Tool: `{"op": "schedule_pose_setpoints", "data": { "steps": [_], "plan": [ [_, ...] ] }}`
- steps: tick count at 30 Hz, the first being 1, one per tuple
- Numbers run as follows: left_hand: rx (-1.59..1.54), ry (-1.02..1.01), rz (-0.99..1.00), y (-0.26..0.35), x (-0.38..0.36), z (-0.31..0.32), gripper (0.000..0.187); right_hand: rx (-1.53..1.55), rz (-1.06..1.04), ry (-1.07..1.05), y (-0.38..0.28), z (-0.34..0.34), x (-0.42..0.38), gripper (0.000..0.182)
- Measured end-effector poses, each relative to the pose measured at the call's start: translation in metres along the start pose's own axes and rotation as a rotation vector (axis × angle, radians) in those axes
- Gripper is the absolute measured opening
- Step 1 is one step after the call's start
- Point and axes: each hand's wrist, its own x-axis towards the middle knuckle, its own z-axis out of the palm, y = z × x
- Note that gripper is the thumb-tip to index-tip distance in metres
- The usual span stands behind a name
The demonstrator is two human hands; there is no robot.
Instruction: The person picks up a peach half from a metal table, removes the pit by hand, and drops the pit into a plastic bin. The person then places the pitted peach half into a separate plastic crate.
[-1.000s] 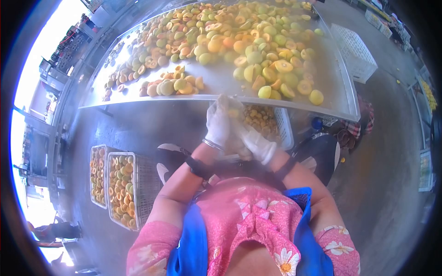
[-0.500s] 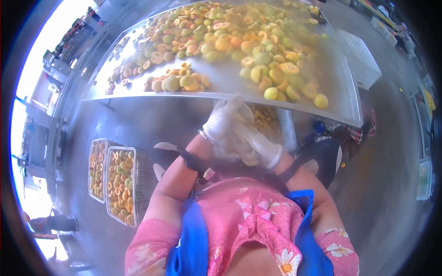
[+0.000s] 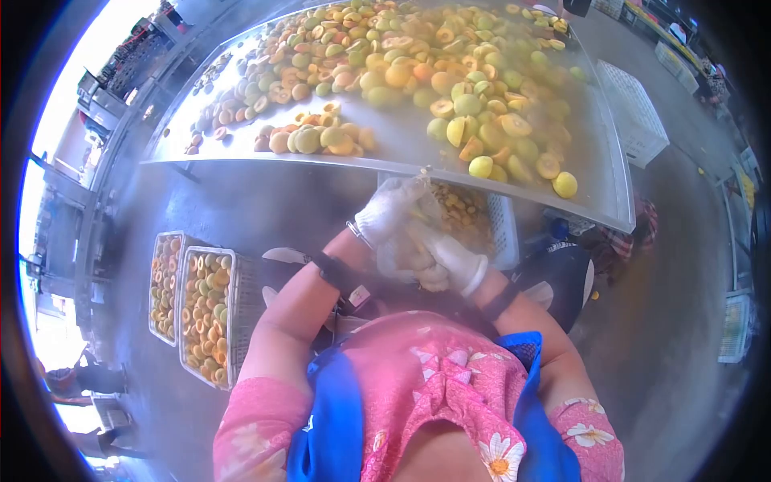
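Observation:
My left hand point(image 3: 395, 215) and my right hand point(image 3: 446, 259), both in white gloves, are close together just below the table's near edge. Their fingers curl around something too blurred to make out. Beneath and behind them stands a crate point(image 3: 503, 229) with yellowish pieces inside point(image 3: 459, 207). On the metal table point(image 3: 401, 149) lies a large spread of green and orange halved fruit point(image 3: 397, 74). A smaller pile of fruit halves point(image 3: 309, 138) sits near the front edge, left of my hands.
Two crates filled with fruit halves point(image 3: 207, 317) point(image 3: 166, 281) stand on the floor at the left. A white crate point(image 3: 633, 112) is right of the table. Part of a person in plaid point(image 3: 642, 217) shows beneath the table's right corner.
The view has shifted slightly. My hands remain together, with the fingers of the right hand slightly lower against the left and the crate behind them more visible.

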Motion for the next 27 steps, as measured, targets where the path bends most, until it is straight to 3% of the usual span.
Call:
{"op": "schedule_pose_setpoints", "data": {
  "steps": [5, 7, 9, 11, 15, 17, 18, 19, 21, 23, 25, 27],
  "plan": [
    [-0.029, 0.012, 0.027, 0.006, -0.001, 0.005, 0.034, 0.048, -0.018, -0.053, -0.005, -0.001, 0.003, 0.042],
    [-0.369, 0.155, 0.014, -0.004, 0.004, 0.004, 0.037, 0.063, -0.014, -0.062, -0.009, 0.000, 0.005, 0.039],
    [-0.408, 0.167, 0.021, -0.007, 0.008, 0.002, 0.039, 0.078, -0.009, -0.069, -0.012, -0.001, 0.007, 0.037],
    [-0.591, 0.153, -0.030, -0.005, 0.008, 0.002, 0.027, 0.106, -0.012, -0.097, -0.014, -0.004, 0.010, 0.033],
    [-0.501, 0.330, -0.024, 0.009, 0.016, -0.001, 0.031, 0.038, -0.105, -0.101, -0.009, -0.015, 0.024, 0.029],
    [-0.814, 0.082, 0.220, 0.013, 0.030, -0.021, 0.037, -0.253, -0.381, -0.003, 0.003, -0.023, 0.041, 0.041],
    [-0.524, 0.450, 0.271, 0.038, 0.032, -0.018, 0.040, -0.232, -0.355, 0.044, 0.003, -0.024, 0.041, 0.041],
    [-0.372, 0.501, 0.371, 0.049, 0.042, -0.038, 0.041, -0.236, -0.352, 0.027, 0.003, -0.027, 0.043, 0.041],
    [-0.081, 0.540, 0.364, 0.079, 0.044, -0.076, 0.037, -0.736, -0.278, 0.243, 0.004, -0.042, 0.052, 0.026],
    [0.656, 0.632, 0.606, 0.094, 0.060, -0.138, 0.035, -0.705, -0.402, 0.205, 0.015, -0.054, 0.058, 0.028],
    [0.693, 0.781, 0.466, 0.117, 0.067, -0.157, 0.032, -0.498, -0.158, 0.242, 0.004, -0.043, 0.046, 0.030],
    [1.184, 0.839, 0.292, 0.131, 0.066, -0.176, 0.037, -0.456, -0.171, 0.276, 0.003, -0.040, 0.047, 0.031]
  ]
}}
